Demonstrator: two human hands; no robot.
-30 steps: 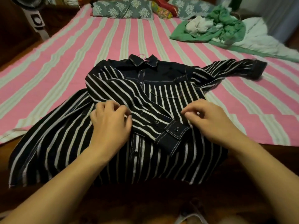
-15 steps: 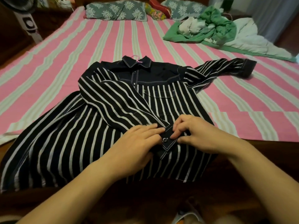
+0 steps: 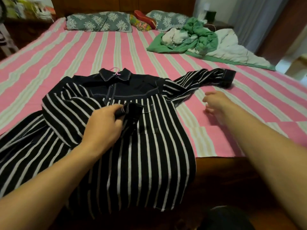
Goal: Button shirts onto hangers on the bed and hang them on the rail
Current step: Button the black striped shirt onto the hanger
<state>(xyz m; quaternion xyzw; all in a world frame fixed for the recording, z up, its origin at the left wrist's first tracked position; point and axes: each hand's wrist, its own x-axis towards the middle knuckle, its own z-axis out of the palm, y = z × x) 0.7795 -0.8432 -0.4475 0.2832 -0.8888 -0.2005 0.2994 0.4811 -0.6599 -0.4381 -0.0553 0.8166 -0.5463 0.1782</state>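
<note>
Gripping one dark cuff [image 3: 131,110]: the left hand [image 3: 103,128] has its fingers and thumb curled round the end of the near sleeve, over the chest of the shirt. Right hand [image 3: 216,102]: one, held out over the bed to the right of the shirt, fingers loosely spread, holding nothing, blurred; whether it touches the sheet cannot be told.

One shirt [image 3: 149,155], black with white stripes, plain dark yoke and collar, front up on the near part of the bed, its hem hanging over the bed's edge. Placket closed at the yoke; lower down the buttons are too small to count. Two sleeves: the near one folded across the front into the left hand's grip, the far sleeve [image 3: 207,78] stretched out to the right, its cuff flat on the sheet.

One hanger [image 3: 116,73], pink, only its hook showing above the collar; the rest lies hidden inside the shirt.

One bed sheet [image 3: 83,52], pink with pale stripes, covering the bed.

Two pillows [image 3: 99,22] in grey-blue with white floral print, at the head of the bed, well apart from the shirt. Between them, one small red and patterned cushion [image 3: 142,19].

One heap of green and white clothes [image 3: 196,37] at the far right of the bed, lying on a pale quilt [image 3: 232,50].

One wooden headboard [image 3: 124,4] behind the pillows.
</note>
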